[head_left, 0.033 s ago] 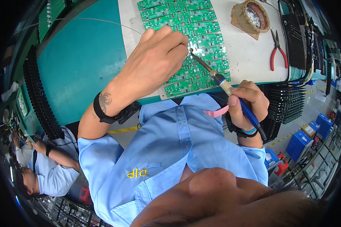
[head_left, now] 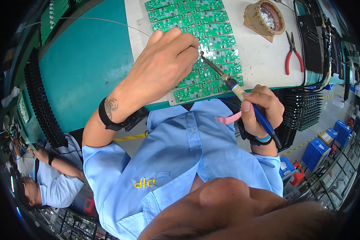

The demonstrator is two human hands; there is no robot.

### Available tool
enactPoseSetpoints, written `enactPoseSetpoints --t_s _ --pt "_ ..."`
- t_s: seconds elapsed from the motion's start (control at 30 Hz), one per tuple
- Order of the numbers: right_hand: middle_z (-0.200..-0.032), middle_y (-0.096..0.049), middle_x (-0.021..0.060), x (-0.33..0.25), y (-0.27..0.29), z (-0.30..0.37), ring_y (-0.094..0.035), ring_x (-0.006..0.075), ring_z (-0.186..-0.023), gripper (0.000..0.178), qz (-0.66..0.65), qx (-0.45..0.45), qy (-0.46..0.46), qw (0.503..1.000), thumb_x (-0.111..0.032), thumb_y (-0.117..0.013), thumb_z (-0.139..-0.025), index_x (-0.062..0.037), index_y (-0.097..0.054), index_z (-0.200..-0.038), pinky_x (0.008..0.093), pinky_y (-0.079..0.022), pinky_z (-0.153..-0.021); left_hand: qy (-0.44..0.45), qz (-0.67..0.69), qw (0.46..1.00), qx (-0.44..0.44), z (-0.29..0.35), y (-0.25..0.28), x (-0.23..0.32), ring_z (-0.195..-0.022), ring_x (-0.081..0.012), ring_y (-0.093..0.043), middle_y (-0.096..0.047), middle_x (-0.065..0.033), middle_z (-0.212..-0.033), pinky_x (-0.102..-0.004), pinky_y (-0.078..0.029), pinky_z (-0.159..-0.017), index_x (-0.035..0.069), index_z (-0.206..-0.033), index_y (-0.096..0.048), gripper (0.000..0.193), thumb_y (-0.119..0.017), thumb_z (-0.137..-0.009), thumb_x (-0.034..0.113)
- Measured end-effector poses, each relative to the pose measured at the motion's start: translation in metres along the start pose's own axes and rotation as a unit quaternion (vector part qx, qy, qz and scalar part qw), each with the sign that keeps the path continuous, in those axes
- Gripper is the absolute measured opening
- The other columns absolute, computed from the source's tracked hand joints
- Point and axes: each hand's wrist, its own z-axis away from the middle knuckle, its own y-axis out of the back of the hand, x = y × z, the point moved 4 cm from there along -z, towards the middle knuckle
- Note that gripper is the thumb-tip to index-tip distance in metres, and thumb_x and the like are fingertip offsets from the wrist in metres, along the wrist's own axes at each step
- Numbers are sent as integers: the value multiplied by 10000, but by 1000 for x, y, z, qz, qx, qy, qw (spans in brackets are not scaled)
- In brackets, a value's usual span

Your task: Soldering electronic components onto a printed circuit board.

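The right hand has its grip closed on a soldering iron; the left hand, fingers pinched, blocks the green circuit boards. Red pliers lie beyond on the surface.

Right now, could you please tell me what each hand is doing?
Left hand: closed, fingertips pinched over the green circuit boards; what they hold cannot be told.
Right hand: closed on the soldering iron.

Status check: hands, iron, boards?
Right hand grips soldering iron, tip on green circuit boards. Left hand rests on boards. Nothing blocking.
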Motion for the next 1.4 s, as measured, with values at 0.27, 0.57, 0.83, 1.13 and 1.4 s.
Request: enactPoseSetpoints --t_s 0.27,0.57,0.83,1.13,1.4 --pt "-727 -627 138 -1 0 -3 -571 204 -596 156 6 -2 4 1000 -30 -709 -887 62 -607 -959 303 -458 -562 2 -2 1000 5 -2 -1 -1 -948 -210 -564 -617 -31 -1033 -358 -403 -780 54 -895 -650 132 -741 -800 45" --pt "-710 -629 143 -3 4 -1 -578 207 -610 152 -7 -6 -21 1000 -24 -711 -874 69 -617 -949 297 -460 -573 -5 4 1000 2 -2 -2 1 -945 -207 -565 -613 -30 -1023 -359 -407 -784 53 -886 -646 122 -727 -797 38" --pt "-740 -659 166 -6 8 -7 -575 199 -615 124 7 -20 -67 998 -12 -694 -857 71 -638 -929 289 -455 -586 -4 1 1000 -7 -2 -3 1 -947 -203 -560 -605 -29 -1021 -355 -406 -789 56 -898 -644 130 -724 -796 41" --pt "-734 -656 159 -9 10 -12 -573 195 -621 126 7 -23 -89 996 -19 -688 -855 76 -640 -923 285 -447 -586 -12 3 1000 16 -2 -1 0 -919 -226 -566 -598 -45 -1005 -368 -423 -771 52 -907 -628 148 -729 -799 47" --pt "-794 -638 142 0 26 -3 -567 170 -661 177 18 0 -80 997 -58 -695 -899 77 -642 -1000 282 -452 -626 78 49 994 58 -1 6 -11 -848 -317 -606 -557 -103 -945 -425 -518 -720 24 -927 -578 208 -749 -813 47"
